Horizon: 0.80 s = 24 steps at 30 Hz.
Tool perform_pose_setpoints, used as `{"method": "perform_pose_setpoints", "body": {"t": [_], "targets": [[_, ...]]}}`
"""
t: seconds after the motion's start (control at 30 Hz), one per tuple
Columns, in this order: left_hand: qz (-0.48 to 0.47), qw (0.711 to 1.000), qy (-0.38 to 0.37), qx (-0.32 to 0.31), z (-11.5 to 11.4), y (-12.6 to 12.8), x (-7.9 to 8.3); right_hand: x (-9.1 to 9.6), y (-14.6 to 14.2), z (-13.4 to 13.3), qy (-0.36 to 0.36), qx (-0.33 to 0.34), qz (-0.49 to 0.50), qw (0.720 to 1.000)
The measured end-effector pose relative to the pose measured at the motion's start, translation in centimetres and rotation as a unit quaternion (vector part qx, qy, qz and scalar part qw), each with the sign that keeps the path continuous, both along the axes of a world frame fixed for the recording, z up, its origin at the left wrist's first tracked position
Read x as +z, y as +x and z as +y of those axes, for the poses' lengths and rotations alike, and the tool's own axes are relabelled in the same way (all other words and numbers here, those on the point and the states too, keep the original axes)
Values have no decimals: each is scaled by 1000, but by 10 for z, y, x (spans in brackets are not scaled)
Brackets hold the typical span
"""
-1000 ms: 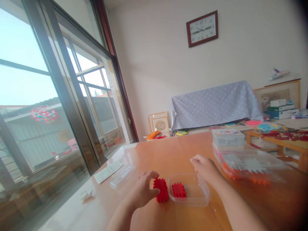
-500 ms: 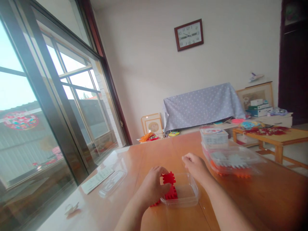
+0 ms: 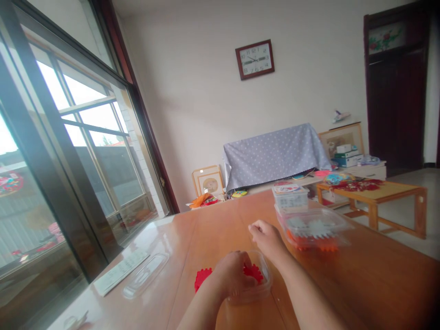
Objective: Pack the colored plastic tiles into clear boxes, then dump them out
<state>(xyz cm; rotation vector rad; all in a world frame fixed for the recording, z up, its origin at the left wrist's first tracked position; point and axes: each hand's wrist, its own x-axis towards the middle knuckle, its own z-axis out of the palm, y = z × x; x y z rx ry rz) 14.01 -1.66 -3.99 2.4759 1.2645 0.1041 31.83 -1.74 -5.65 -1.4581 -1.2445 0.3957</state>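
My left hand (image 3: pixel 232 275) reaches into a small clear plastic container (image 3: pixel 264 288) on the wooden table (image 3: pixel 360 275), its fingers curled over red toothed block pieces (image 3: pixel 253 271) inside; whether it grips one is hidden. Another red block piece (image 3: pixel 202 277) lies on the table just left of that hand. My right hand (image 3: pixel 265 234) rests loosely closed at the far rim of the container, with nothing visible in it.
A clear lid (image 3: pixel 146 276) and a paper slip (image 3: pixel 120 272) lie at the left near the window. Two larger clear boxes (image 3: pixel 311 224) of pieces stand at the right. Beyond are a low wooden table (image 3: pixel 378 192) and a covered sofa (image 3: pixel 275 153).
My left hand lifted a red piece from the table and moved it over and down into the container. The camera view swung right; my right hand kept its place at the rim.
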Motion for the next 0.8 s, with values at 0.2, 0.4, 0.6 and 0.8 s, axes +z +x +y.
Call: {"method": "perform_pose_setpoints", "body": {"t": [0.2, 0.4, 0.6, 0.8], "targets": [[-22, 1000, -5, 10, 0, -3, -2, 4, -1, -6, 2, 12, 9, 1000], [-21, 1000, -4, -7, -8, -1, 5, 6, -1, -9, 1, 17, 10, 1000], [-56, 997, 33, -35, -12, -7, 13, 2, -2, -3, -3, 11, 0, 1000], [-154, 986, 65, -9, 0, -60, 28, -5, -1, 3, -17, 12, -6, 1000]]}}
